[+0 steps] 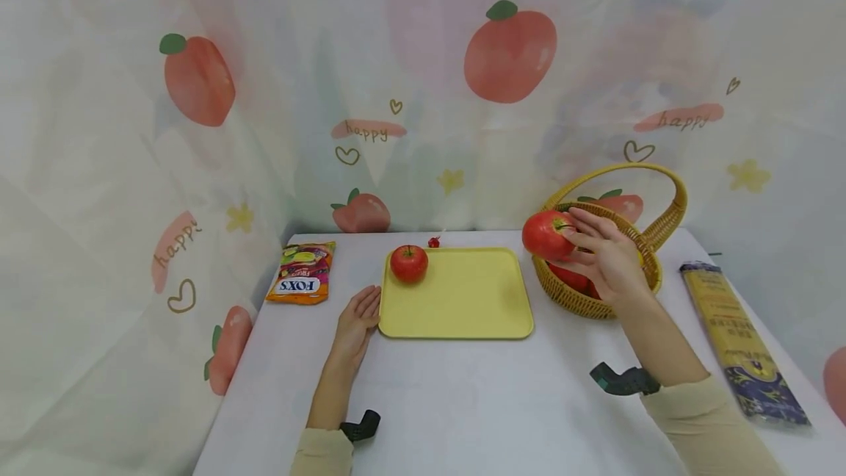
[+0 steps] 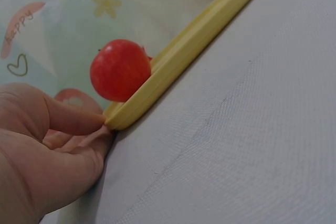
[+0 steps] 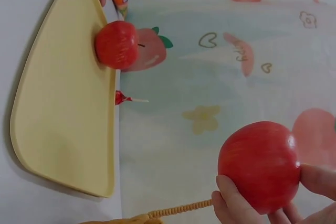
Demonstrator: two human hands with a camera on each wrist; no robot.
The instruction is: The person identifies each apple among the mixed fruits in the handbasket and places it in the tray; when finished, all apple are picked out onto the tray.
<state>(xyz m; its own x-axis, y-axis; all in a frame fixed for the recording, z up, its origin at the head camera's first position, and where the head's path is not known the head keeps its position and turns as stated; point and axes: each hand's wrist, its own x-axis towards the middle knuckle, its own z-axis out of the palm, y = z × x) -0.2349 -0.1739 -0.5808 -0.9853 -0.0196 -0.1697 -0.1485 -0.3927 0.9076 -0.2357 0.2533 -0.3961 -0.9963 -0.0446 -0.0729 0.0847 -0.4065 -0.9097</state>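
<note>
My right hand (image 1: 611, 259) grips a red apple (image 1: 548, 235) above the left side of a wicker basket (image 1: 581, 305). In the right wrist view that apple (image 3: 260, 166) sits between the thumb and the fingers. At the left edge of a yellow tray (image 1: 456, 314), my left hand (image 1: 357, 322) pinches the rim, as the left wrist view shows with thumb and finger (image 2: 79, 116) meeting at the tray's corner. Another red apple (image 1: 409, 264) rests in the tray's upper left corner. More red fruit (image 1: 570, 279) lies inside the basket, partly hidden by my right hand and the held apple.
An orange candy bag (image 1: 301, 274) lies left of the tray. Behind the tray's far edge is a small red lollipop (image 1: 433, 242). A long yellow and blue packet (image 1: 743, 344) lies at the table's right edge. A printed curtain (image 1: 423, 57) hangs behind.
</note>
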